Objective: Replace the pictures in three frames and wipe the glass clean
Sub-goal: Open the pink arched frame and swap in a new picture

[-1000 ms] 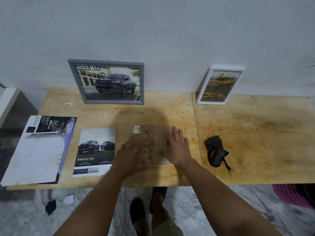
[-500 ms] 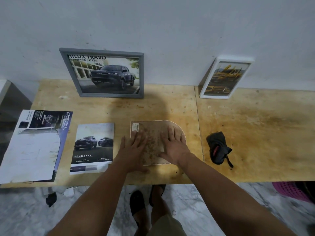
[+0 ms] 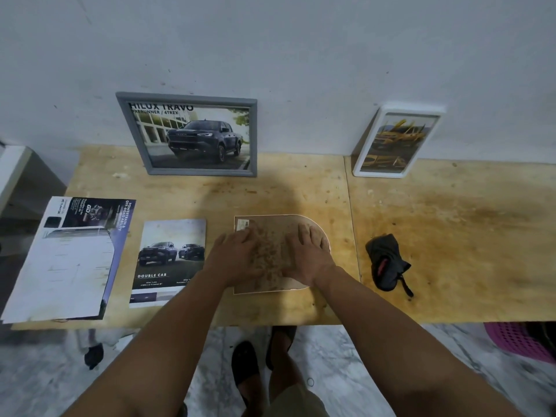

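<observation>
An arch-shaped frame (image 3: pixel 272 227) lies face down at the table's front middle, its mottled brown backing board up and a small label at its top left corner. My left hand (image 3: pixel 237 257) presses on the board's left half and my right hand (image 3: pixel 310 255) on its right half, fingers slightly bent, gripping nothing. A grey frame (image 3: pixel 132 136) with a pickup truck picture leans on the wall at the back. A white frame (image 3: pixel 412 109) with a yellow picture leans at the back right. A loose "Double Cab" picture (image 3: pixel 171 254) lies left of my hands.
A brochure with a white sheet on it (image 3: pixel 75 260) lies at the table's left end. A black cloth (image 3: pixel 386 263) sits right of the arched frame. The wooden table (image 3: pixel 451 236) stands against a white wall. A pink basket (image 3: pixel 517 341) is on the floor at the right.
My hands slid a little up the backing board and my right hand drew left, uncovering the board's rounded right end. Fingers are more bent now.
</observation>
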Demonstrator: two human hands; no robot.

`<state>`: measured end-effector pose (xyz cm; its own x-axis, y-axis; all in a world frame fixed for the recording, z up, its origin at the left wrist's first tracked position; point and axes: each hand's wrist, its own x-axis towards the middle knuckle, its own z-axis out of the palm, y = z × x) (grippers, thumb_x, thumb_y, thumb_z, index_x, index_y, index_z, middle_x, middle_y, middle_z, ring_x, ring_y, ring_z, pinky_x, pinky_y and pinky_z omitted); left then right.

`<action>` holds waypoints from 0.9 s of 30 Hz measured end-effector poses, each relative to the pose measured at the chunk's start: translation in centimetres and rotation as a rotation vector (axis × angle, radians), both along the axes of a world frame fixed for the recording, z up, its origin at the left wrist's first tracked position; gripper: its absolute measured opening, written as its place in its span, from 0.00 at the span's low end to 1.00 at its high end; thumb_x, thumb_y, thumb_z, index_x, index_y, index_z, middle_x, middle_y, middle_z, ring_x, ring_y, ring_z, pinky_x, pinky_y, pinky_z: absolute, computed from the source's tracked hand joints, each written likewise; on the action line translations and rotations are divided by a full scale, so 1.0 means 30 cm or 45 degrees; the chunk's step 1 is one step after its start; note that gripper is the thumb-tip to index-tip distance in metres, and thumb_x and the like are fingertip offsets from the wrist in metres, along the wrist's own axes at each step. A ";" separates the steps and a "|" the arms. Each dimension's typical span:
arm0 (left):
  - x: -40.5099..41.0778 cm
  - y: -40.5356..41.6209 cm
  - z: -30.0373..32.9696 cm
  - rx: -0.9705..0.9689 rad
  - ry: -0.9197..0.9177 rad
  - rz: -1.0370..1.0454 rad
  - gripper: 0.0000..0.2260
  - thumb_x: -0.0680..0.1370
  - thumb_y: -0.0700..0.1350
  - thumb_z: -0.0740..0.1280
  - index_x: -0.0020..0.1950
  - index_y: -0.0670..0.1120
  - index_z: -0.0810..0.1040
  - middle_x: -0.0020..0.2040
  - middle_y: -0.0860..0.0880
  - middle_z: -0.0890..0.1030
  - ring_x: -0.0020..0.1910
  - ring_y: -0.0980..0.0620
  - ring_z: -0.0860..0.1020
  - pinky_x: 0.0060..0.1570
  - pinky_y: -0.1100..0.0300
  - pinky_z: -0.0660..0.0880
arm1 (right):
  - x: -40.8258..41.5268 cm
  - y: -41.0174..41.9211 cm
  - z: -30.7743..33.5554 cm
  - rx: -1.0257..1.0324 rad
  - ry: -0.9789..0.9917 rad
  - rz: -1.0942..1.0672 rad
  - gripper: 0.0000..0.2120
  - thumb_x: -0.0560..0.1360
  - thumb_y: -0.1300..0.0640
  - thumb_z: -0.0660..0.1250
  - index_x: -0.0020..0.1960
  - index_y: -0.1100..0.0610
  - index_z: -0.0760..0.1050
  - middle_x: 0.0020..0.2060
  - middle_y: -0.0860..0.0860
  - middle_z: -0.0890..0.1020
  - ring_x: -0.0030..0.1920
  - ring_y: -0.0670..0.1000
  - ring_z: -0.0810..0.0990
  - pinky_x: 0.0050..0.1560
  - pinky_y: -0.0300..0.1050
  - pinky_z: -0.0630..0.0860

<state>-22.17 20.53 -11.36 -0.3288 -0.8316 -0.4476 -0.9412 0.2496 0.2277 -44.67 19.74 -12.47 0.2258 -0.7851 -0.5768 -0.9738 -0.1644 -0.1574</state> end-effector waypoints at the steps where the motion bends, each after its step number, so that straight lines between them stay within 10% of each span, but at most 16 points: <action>1: -0.006 0.004 -0.010 0.015 -0.008 0.016 0.44 0.76 0.69 0.64 0.84 0.50 0.51 0.85 0.46 0.44 0.83 0.44 0.48 0.79 0.42 0.48 | 0.002 -0.001 0.003 0.002 0.008 -0.004 0.53 0.73 0.34 0.70 0.83 0.51 0.41 0.81 0.59 0.38 0.80 0.66 0.36 0.78 0.66 0.44; 12: -0.010 -0.028 -0.004 0.253 -0.073 0.030 0.48 0.75 0.73 0.61 0.84 0.52 0.42 0.83 0.48 0.36 0.83 0.45 0.40 0.77 0.33 0.43 | -0.037 -0.001 0.016 0.032 -0.174 -0.026 0.48 0.72 0.37 0.71 0.83 0.47 0.49 0.81 0.56 0.37 0.80 0.61 0.34 0.79 0.62 0.42; 20: 0.034 0.107 -0.012 -0.113 -0.028 -0.074 0.43 0.73 0.74 0.48 0.83 0.52 0.52 0.84 0.45 0.54 0.82 0.43 0.53 0.77 0.42 0.58 | -0.090 0.147 0.041 -0.193 -0.098 -0.089 0.40 0.78 0.33 0.57 0.82 0.52 0.51 0.82 0.59 0.48 0.82 0.58 0.45 0.80 0.59 0.46; 27: 0.030 0.174 -0.070 0.087 -0.077 -0.021 0.54 0.71 0.77 0.62 0.84 0.47 0.44 0.83 0.45 0.37 0.81 0.48 0.34 0.79 0.41 0.43 | -0.084 0.161 0.010 -0.069 -0.126 -0.168 0.47 0.74 0.27 0.53 0.83 0.50 0.45 0.82 0.55 0.40 0.82 0.55 0.38 0.80 0.61 0.43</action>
<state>-21.27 25.76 -13.45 -0.3129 -0.7933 -0.5222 -0.9496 0.2509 0.1878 -47.20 24.58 -12.16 0.1722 -0.8411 -0.5127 -0.9677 -0.0472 -0.2476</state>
